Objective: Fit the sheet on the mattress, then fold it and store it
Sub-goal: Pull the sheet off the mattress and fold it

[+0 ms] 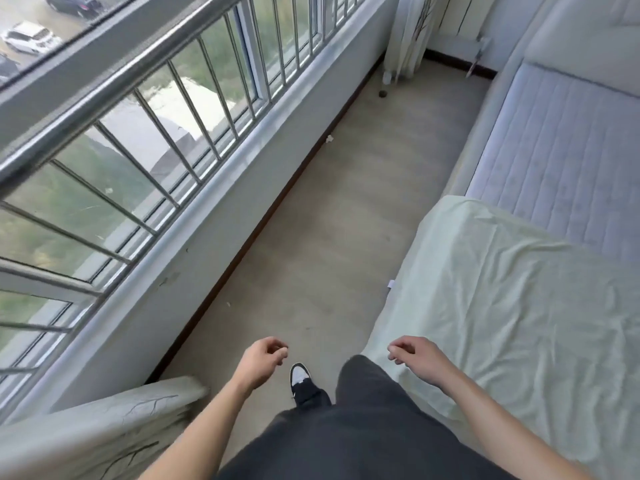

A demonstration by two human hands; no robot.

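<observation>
the left hand (pixel 263 358) hangs loosely curled and holds nothing, over the floor well off the mattress (pixel 561 174). the right hand (pixel 415 353), likewise slack and holding nothing, hovers at the mattress's near edge, nearer the pale green sheet (pixel 502 299), which covers only the near end, its loose edge running across the mattress.

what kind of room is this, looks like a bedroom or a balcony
Most likely a bedroom in an upper-floor flat. A quilted mattress lies partly covered by a pale green sheet, a radiator stands on the far wall, and a barred window looks down on parked cars.
</observation>
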